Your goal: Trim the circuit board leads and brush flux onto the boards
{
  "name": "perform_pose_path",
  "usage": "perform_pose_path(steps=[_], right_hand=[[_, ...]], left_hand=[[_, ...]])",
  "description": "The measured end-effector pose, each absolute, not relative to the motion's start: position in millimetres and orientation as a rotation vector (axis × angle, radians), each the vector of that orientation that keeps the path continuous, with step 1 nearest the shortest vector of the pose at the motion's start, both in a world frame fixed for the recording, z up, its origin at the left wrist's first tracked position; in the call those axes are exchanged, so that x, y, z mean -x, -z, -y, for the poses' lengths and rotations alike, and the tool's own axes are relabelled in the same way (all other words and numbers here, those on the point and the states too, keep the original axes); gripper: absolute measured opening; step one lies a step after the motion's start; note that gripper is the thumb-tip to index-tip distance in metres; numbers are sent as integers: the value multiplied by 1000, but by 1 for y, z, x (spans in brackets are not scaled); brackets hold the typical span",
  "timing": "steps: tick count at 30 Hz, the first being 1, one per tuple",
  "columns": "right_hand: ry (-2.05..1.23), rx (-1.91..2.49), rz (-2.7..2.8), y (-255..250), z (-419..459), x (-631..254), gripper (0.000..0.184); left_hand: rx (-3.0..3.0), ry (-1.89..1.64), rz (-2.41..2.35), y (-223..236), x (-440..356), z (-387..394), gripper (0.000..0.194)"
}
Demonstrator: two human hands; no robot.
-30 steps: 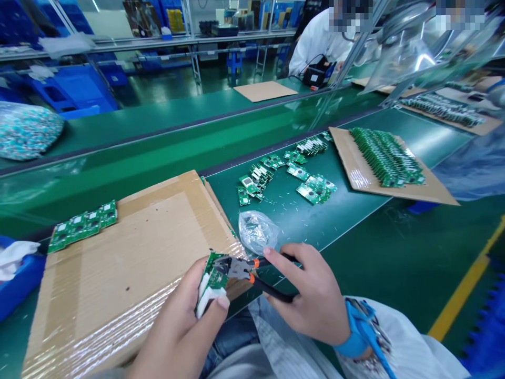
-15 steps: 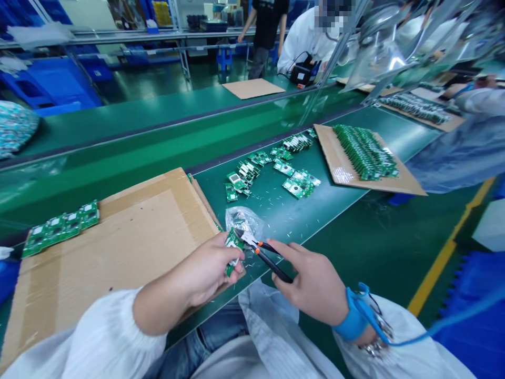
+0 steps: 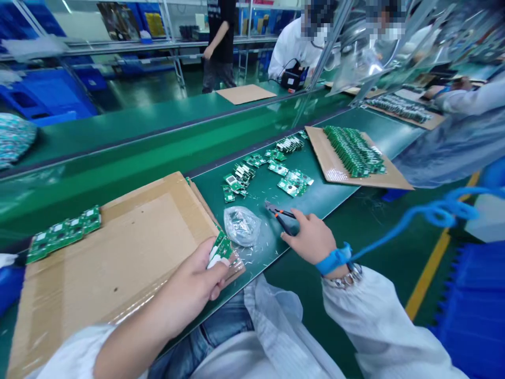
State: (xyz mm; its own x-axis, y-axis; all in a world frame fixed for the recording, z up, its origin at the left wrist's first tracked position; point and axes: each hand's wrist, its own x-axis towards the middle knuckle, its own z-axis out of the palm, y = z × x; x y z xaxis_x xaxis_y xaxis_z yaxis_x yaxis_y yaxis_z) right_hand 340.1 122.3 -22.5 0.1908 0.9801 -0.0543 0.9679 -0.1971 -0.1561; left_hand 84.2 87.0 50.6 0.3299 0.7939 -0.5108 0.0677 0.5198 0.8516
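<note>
- Green circuit board (image 3: 224, 245) with a white part, held tilted in the left hand (image 3: 203, 269).
- Pliers (image 3: 273, 209), black-and-orange handles spread, tips pointing away, in the right hand (image 3: 313, 239).

Wears a loose white garment (image 3: 272, 316), faintly striped in front, with sleeves (image 3: 381, 316) gathered at the cuffs. Carries on the right wrist (image 3: 337, 271) a bright blue strap (image 3: 334, 260), a coiled cord (image 3: 410, 215) of the same blue, and a silvery linked bracelet (image 3: 349, 277). Shows blue jeans (image 3: 224, 325) below the bench's (image 3: 258, 190) near edge.
</note>
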Motion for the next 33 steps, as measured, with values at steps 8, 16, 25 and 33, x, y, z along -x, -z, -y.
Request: perform_pose_path(steps=[8, 16, 25, 33], right_hand=[[-682, 1706, 1776, 3, -122, -282, 45], [-2162, 977, 1379, -44, -96, -142, 25], [-2178, 1205, 1615, -37, -138, -84, 14], [-1730, 1650, 2099, -25, -266, 4, 25]], left_hand=[[-871, -842, -1338, -45, -43, -47, 45], [-1914, -978, -1818, -31, -11, -46, 40], [-1615, -1111, -2027, -26, 48, -39, 43], [-1124, -1254, -2057, -21, 99, -23, 38]])
